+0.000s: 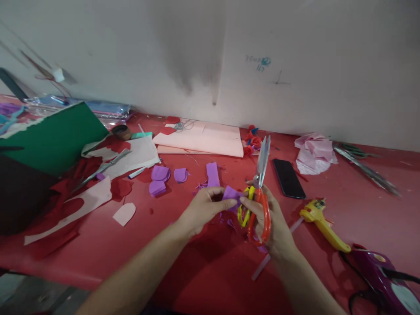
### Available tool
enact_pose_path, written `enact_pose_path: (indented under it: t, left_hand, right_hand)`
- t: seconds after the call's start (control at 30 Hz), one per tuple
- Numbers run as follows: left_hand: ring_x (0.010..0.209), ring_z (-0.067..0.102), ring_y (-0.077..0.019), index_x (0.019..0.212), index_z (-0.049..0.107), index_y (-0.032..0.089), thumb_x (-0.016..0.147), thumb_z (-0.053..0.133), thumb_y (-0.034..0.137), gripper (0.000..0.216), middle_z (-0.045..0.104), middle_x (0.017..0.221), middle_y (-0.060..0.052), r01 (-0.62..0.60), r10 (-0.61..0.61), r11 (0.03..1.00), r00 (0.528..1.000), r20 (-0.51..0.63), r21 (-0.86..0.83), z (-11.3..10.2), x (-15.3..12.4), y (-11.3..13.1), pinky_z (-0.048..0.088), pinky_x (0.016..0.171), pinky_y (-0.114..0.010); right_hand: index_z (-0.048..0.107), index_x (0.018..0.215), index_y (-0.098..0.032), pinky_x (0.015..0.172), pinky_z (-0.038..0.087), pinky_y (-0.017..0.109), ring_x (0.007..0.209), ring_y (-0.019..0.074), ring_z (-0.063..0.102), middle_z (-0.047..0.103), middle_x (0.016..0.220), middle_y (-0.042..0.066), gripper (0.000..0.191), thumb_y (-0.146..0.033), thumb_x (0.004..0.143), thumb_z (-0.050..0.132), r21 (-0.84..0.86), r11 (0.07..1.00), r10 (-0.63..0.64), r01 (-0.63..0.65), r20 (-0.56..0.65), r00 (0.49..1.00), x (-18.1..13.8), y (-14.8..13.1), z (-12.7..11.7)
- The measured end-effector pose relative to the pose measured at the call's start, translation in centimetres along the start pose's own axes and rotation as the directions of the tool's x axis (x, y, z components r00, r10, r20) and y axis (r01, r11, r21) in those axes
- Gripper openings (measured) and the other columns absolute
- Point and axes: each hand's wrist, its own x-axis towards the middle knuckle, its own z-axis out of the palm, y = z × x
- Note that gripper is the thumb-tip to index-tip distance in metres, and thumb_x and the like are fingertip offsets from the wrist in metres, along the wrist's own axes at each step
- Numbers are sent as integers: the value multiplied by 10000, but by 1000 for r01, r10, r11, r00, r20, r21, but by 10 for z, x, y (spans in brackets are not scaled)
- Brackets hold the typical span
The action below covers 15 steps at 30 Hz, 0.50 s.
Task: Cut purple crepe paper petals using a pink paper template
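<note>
Between the fingertips of both hands is a small purple paper piece. My left hand pinches it from the left with thumb and fingers. A pair of scissors with orange-red handles, one loop partly yellow, points up and away from me in my right hand. The right thumb and finger also touch the purple piece's edge. A purple strip lies just beyond my hands, with purple scraps beneath them. Cut purple petal-shaped pieces lie in small piles to the left.
A black phone and a yellow glue gun lie to the right, with a purple device nearer me. Pale pink sheets rest by the wall. Left are a green board, red scraps and a pink cutout.
</note>
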Motion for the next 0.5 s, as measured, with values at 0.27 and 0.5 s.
enact_pose_path:
  t: [0.27,0.5]
  left_hand:
    - [672,628,-127,760,702,130,584,840,244,251,704,742,-43,59,-115,895,988,-100,-442,7,-1,-8,470,695,-239]
    - [633,594,-92,726,725,138,621,802,220,154,680,681,-18,39,-121,880,982,-144,-473,7,-1,-5,456,634,-198]
  right_hand:
    - [568,1045,-293,561,489,195,614,85,585,620,818,-57,480,-252,642,823,-29,999,-28,28,21,999,-10,14,12]
    - [510,1057,-291,568,507,248,622,124,581,582,769,-46,364,-338,770,729,-79,996,-30,34,62,998,-16,11,19]
